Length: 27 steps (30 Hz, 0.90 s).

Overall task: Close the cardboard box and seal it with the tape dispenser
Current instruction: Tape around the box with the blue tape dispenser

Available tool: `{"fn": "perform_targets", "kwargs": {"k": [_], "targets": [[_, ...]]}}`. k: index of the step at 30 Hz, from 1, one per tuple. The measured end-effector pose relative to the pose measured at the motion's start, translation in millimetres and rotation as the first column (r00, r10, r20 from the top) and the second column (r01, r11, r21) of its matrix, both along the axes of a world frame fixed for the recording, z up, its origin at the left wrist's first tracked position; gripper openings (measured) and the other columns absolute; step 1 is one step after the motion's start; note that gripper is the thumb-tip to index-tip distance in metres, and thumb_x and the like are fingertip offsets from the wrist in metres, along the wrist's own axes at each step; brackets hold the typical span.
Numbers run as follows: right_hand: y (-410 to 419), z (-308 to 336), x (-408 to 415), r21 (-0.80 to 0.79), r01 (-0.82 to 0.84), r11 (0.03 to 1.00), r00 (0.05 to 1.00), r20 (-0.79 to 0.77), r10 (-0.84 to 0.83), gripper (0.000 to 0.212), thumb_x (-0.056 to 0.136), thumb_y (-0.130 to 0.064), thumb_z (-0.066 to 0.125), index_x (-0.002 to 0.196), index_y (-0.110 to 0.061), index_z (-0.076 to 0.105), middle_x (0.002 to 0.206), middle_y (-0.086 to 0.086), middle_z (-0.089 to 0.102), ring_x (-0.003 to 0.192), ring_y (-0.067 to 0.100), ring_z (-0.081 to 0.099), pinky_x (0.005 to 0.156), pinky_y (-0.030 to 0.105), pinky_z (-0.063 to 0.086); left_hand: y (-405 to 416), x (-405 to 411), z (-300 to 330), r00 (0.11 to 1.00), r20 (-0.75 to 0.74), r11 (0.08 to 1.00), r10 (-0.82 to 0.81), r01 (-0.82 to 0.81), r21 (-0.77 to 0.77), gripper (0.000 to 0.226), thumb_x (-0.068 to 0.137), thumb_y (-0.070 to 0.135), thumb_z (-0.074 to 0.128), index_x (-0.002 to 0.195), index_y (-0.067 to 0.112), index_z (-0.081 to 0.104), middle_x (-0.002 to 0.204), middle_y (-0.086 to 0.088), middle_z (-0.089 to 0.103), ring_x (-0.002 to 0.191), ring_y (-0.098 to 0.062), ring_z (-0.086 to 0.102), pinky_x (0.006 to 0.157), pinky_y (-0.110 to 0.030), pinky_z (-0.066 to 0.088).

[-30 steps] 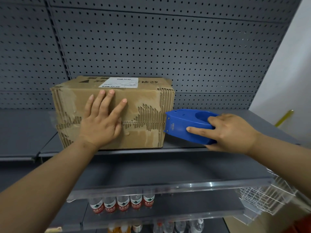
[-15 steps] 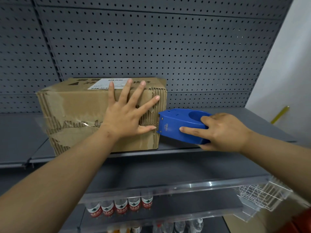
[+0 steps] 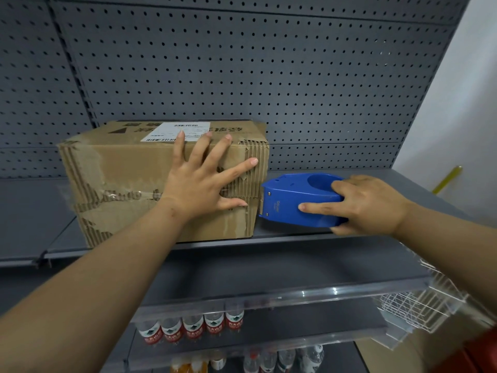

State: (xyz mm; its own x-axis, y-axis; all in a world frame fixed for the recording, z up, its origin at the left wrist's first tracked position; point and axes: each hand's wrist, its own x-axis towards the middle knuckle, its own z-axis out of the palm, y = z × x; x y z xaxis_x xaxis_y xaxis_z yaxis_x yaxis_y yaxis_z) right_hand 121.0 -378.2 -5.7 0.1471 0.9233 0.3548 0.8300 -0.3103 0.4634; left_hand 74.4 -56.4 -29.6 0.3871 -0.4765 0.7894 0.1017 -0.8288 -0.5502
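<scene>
A worn cardboard box (image 3: 126, 168) with a white label on top lies on the grey shelf (image 3: 295, 232). Its flaps face me, closed, with torn paper and clear tape along the middle seam. My left hand (image 3: 204, 184) presses flat, fingers spread, on the right half of that face, over the seam. My right hand (image 3: 368, 205) grips a blue tape dispenser (image 3: 295, 200) from its right side. The dispenser's nose touches the box's right edge at seam height.
A grey pegboard wall (image 3: 242, 76) stands behind the shelf. Lower shelves hold water bottles (image 3: 193, 327) with red labels and more bottles (image 3: 282, 359) below. A white wire basket (image 3: 419, 308) hangs at the lower right. A white wall (image 3: 462, 103) is on the right.
My left hand has slid right across the box's front, from the left half to the right half near the dispenser, and spread its fingers. The dispenser stays at the box's right edge.
</scene>
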Motion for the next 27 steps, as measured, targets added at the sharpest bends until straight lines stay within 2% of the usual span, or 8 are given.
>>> {"fn": "perform_targets", "kwargs": {"k": [15, 17, 21, 27], "targets": [[-9, -9, 10, -0.001, 0.039, 0.999, 0.998, -0.058, -0.039, 0.078, 0.053, -0.030, 0.077, 0.122, -0.041, 0.045, 0.063, 0.008, 0.049, 0.039, 0.024, 0.042, 0.046, 0.027, 0.044, -1, -1, -1, 1.000, 0.014, 1.000, 0.011, -0.011, -0.012, 0.087, 0.067, 0.090, 0.035, 0.141, 0.045, 0.029, 0.138, -0.009, 0.032, 0.124, -0.033, 0.032, 0.106, -0.060, 0.003], [-10, -11, 11, 0.003, 0.038, 0.999, 0.997, -0.065, -0.037, 0.072, 0.058, -0.031, 0.072, 0.123, -0.041, 0.045, 0.063, 0.008, 0.049, 0.039, 0.024, 0.042, 0.046, 0.027, 0.044, -1, -1, -1, 1.000, 0.014, 1.000, 0.011, -0.011, -0.014, 0.087, 0.066, 0.090, 0.036, 0.141, 0.045, 0.030, 0.137, -0.009, 0.032, 0.124, -0.033, 0.033, 0.106, -0.060, 0.003], [-11, -11, 10, 0.020, 0.035, 0.999, 0.996, -0.084, -0.034, 0.055, 0.069, -0.035, 0.050, 0.123, -0.040, 0.044, 0.063, 0.008, 0.048, 0.040, 0.024, 0.041, 0.046, 0.026, 0.043, -1, -1, -1, 1.000, 0.016, 1.000, 0.010, -0.009, -0.020, 0.087, 0.066, 0.090, 0.036, 0.141, 0.045, 0.029, 0.137, -0.008, 0.032, 0.125, -0.033, 0.032, 0.106, -0.061, 0.003], [-22, -12, 12, 0.042, 0.072, 0.997, 0.994, -0.083, -0.069, 0.052, 0.070, -0.037, 0.048, 0.122, -0.037, 0.045, 0.063, 0.009, 0.050, 0.038, 0.024, 0.042, 0.045, 0.026, 0.043, -2, -1, -1, 1.000, 0.028, 0.999, 0.010, -0.009, -0.036, 0.087, 0.066, 0.090, 0.036, 0.140, 0.045, 0.031, 0.136, -0.008, 0.032, 0.125, -0.033, 0.032, 0.105, -0.061, 0.004]]}}
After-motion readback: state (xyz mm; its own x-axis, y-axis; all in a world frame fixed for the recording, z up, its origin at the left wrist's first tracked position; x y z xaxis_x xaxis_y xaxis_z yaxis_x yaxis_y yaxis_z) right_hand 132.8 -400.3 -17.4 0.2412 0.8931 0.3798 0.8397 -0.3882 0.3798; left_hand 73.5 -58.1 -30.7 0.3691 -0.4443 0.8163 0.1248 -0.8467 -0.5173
